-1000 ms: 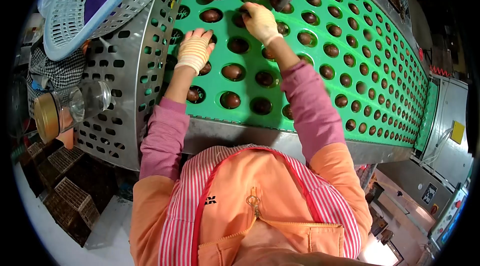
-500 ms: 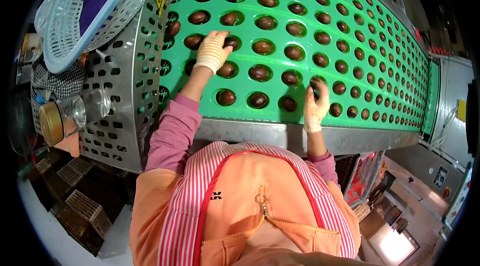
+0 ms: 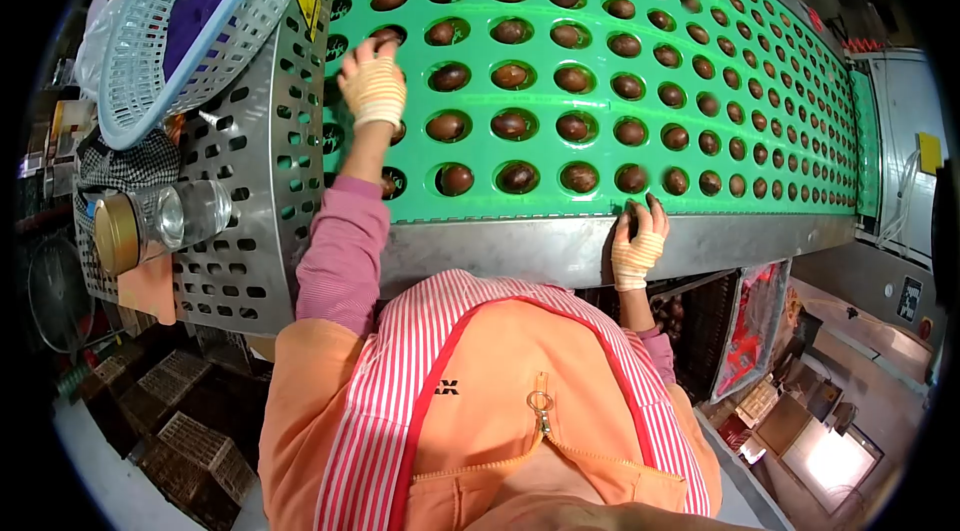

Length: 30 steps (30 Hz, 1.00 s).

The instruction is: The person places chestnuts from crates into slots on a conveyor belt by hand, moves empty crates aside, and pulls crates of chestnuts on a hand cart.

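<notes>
The belt (image 3: 482, 151) is bright green, and dark, glossy brown ovals (image 3: 517, 177) speckle it in rows, with some black marking in the cups by its left edge. Silver-grey metal (image 3: 500, 249) runs along its near edge. Left of it stands a grey guard (image 3: 262, 171) patterned with dark slots, bearing a yellow-and-black triangle (image 3: 308, 15), beside a pale blue lattice basket (image 3: 228, 13) with purple cloth (image 3: 205, 6). Below the basket are a black-and-white checked cloth (image 3: 130, 166) and a gold lid (image 3: 117, 234). Left hand (image 3: 372, 88) and right hand (image 3: 638, 243) wear cream gloves banded yellow-orange. The orange top (image 3: 500, 351) has mauve-pink sleeves (image 3: 345, 251) and red-and-white striped borders (image 3: 385, 381) edged in red.
</notes>
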Each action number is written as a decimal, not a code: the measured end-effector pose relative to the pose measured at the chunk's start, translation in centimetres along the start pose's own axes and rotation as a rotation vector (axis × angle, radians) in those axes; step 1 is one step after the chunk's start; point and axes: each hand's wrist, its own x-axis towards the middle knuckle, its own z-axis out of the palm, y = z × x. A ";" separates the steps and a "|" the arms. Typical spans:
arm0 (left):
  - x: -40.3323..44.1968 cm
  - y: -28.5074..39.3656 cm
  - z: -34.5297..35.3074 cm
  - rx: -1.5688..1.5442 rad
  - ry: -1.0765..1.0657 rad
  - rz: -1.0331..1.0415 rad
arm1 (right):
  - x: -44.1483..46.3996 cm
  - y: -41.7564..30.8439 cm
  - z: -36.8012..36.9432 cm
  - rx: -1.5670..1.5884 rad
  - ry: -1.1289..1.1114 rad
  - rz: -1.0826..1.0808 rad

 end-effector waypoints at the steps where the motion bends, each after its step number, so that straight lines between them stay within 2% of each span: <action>1: 0.5 -0.7 -0.3 0.064 -0.033 -0.012 | 0.0 -0.1 0.0 0.000 0.000 0.000; 5: 2.7 -4.0 2.0 0.325 -0.141 0.031 | -0.4 0.5 0.3 -0.012 0.021 0.005; 6: 2.8 -2.7 -0.6 0.398 -0.300 0.029 | -0.5 0.7 0.4 -0.005 0.033 0.008; 9: 3.3 -3.0 -1.8 0.469 -0.316 0.185 | -0.7 1.0 0.6 -0.004 0.069 0.019; 12: 3.5 -2.2 -4.2 0.716 -0.653 0.319 | -0.7 0.9 0.6 0.024 0.097 0.027; 13: 3.0 -2.4 -4.1 0.730 -0.594 0.353 | -0.8 1.5 1.0 0.007 0.081 0.018; 16: 3.5 -1.8 -4.4 0.655 -0.638 0.243 | -0.7 2.3 1.6 -0.122 0.050 -0.026; 17: 4.0 -1.6 -4.6 0.557 -0.644 0.218 | -0.8 2.0 1.5 -0.069 0.087 -0.006; 20: 4.0 0.7 -6.1 0.347 -0.802 0.217 | -0.8 1.3 1.2 -0.029 0.120 0.015; 21: 3.6 0.7 -6.3 0.199 -0.891 0.310 | -0.8 1.4 1.2 -0.039 0.119 0.014; 24: 1.2 0.6 -3.2 0.228 -0.876 0.363 | -0.8 1.5 1.4 -0.033 0.135 0.015; 26: 0.6 0.7 -2.4 0.234 -0.766 0.349 | -0.8 1.5 1.4 -0.035 0.130 0.014; 28: -1.1 2.1 -5.1 0.175 -0.680 0.319 | -0.9 1.5 1.4 -0.030 0.135 0.011; 29: -2.6 2.8 -7.6 -0.008 -0.660 0.376 | -0.9 1.5 1.4 -0.027 0.132 0.019; 30: -3.8 2.3 -6.4 -0.246 -0.673 0.431 | -1.0 1.6 1.5 -0.038 0.132 0.020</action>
